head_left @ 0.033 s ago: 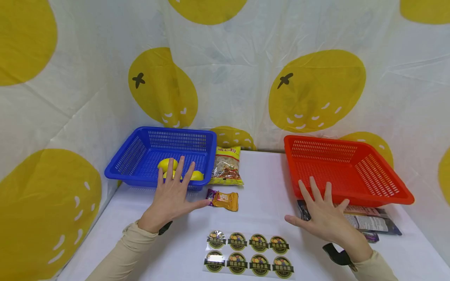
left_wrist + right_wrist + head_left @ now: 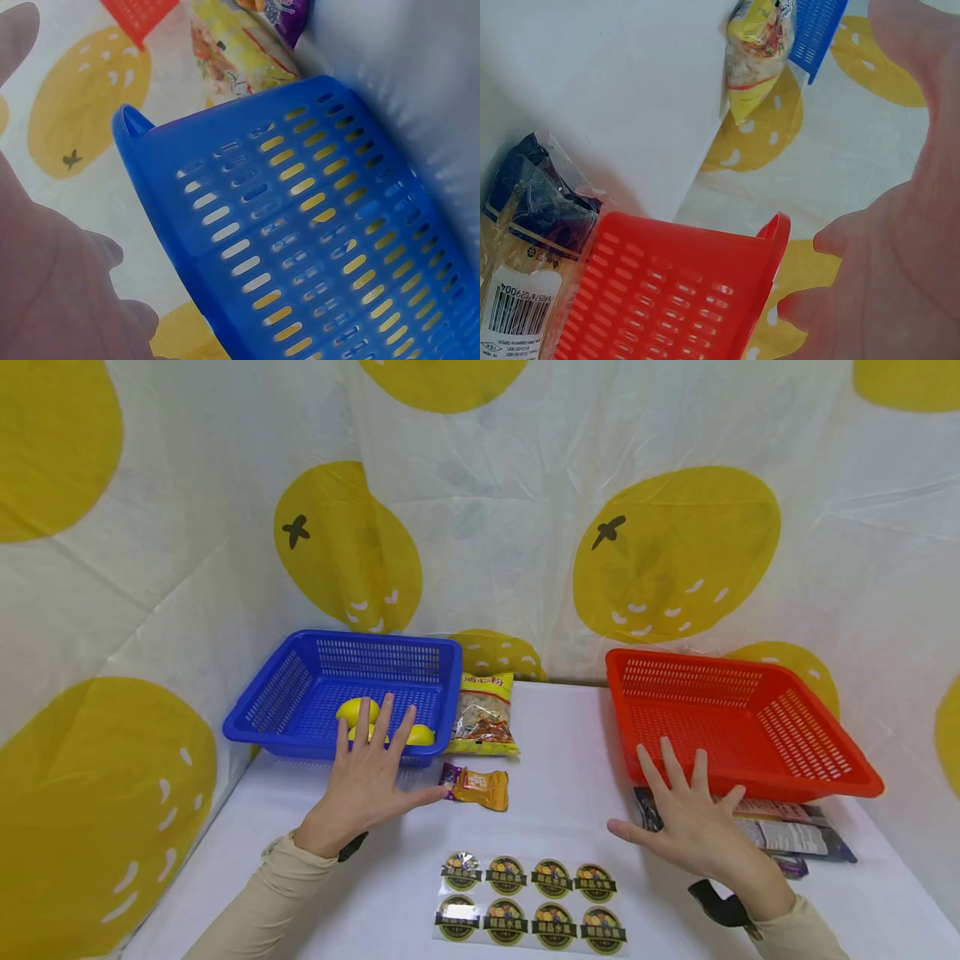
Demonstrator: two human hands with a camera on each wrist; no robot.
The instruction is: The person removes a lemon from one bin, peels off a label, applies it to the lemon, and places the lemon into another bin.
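Observation:
My left hand (image 2: 366, 787) is spread with straight fingers at the near side of a blue plastic basket (image 2: 281, 746), holding nothing. Yellow lemons (image 2: 357, 711) lie in that basket, partly hidden by the fingers. My right hand (image 2: 693, 822), also spread and holding nothing, is at the near side of a red plastic basket (image 2: 817, 789). Whether either hand touches its basket I cannot tell. Both wrist views show a palm beside the slotted wall of a basket. Near the left thumb lie an orange snack packet (image 2: 483, 789) and a purple one (image 2: 449, 779).
A yellow-edged food bag (image 2: 482, 714) stands right of the blue basket. In front lies a clear sheet of round stickers (image 2: 530, 902). Dark-edged packages (image 2: 787, 837) and a small purple packet (image 2: 792, 866) lie before the red basket. A patterned curtain (image 2: 495, 527) hangs behind.

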